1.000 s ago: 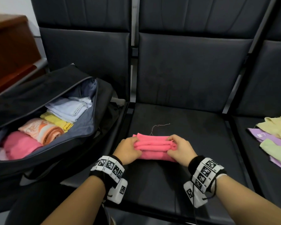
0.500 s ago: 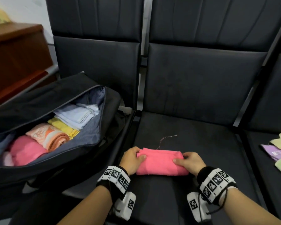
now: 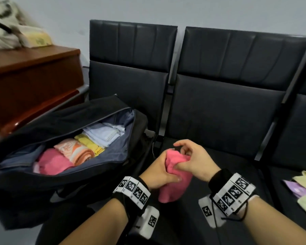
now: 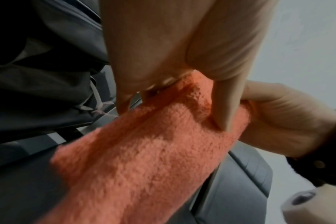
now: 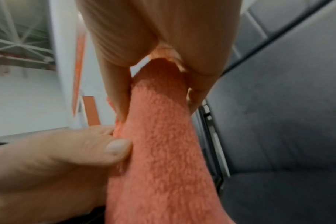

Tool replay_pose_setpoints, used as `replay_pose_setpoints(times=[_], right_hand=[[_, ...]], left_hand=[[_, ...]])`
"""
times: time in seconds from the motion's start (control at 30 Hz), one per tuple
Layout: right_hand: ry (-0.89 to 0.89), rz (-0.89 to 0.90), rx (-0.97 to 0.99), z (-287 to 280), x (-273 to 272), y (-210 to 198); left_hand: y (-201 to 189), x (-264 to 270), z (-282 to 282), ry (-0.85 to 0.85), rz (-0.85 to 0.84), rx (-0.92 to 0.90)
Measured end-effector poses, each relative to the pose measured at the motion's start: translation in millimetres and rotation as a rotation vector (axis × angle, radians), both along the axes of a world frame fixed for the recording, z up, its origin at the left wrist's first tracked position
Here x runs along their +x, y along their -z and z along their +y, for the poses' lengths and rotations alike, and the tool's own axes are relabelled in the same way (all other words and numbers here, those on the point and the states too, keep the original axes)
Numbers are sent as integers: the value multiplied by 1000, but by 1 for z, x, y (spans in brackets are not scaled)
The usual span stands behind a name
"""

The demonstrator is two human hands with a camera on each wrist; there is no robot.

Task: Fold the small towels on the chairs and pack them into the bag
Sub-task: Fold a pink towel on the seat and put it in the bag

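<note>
Dark padded chairs (image 3: 219,106) line a pale wall. Lifted above the middle seat, the folded pink towel (image 3: 175,175) hangs lengthwise, probably so its layers stay together on the way over. The left hand (image 3: 159,171) clamps it with thumb across, while the right hand (image 3: 193,161) pinches its upper end. Beside them the open bag (image 3: 127,154) already holds several folded towels (image 3: 78,152).

The pink towel (image 3: 175,181) is looped terry cloth, rough and matt. The bag (image 3: 42,179) is matt black fabric. The cabinet (image 3: 34,80) is glossy varnished wood.
</note>
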State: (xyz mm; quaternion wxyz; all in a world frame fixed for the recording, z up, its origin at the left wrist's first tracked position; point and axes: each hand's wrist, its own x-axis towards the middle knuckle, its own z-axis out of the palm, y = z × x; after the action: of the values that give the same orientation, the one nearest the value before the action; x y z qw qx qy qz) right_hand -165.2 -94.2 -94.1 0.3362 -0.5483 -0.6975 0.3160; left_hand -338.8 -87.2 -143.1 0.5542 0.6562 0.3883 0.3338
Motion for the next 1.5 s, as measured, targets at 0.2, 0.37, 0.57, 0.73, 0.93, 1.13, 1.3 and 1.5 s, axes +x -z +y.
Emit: replay_pose_setpoints(times=[0.2,0.37,0.57,0.73,0.93,1.13,1.3,1.5], right_hand=[[11,192,93,11,-43,-39],[5,332,-88,40,-107,-36],[-167,364,-602,66,-186,-7],[-119,251,-623,108,-239,21],[-13,284,-492,144,-295,63],[-62,273,-442,162,-302,80],[-96,202,-430,158,-273,67],[-18,262,-310,123,-196,10]], left_hand=[[-50,-51,3,-53,-59,9],[-67,-112,19,-369,-162,-118],[-41,-193,52,-674,-498,-646],[-12,-247,71,-815,-506,-839],[21,-284,105,-1042,-477,-658],[44,-296,130,-1093,-342,-632],[28,-279,125,-1143,-73,-497],[-33,-217,105,-988,93,-176]])
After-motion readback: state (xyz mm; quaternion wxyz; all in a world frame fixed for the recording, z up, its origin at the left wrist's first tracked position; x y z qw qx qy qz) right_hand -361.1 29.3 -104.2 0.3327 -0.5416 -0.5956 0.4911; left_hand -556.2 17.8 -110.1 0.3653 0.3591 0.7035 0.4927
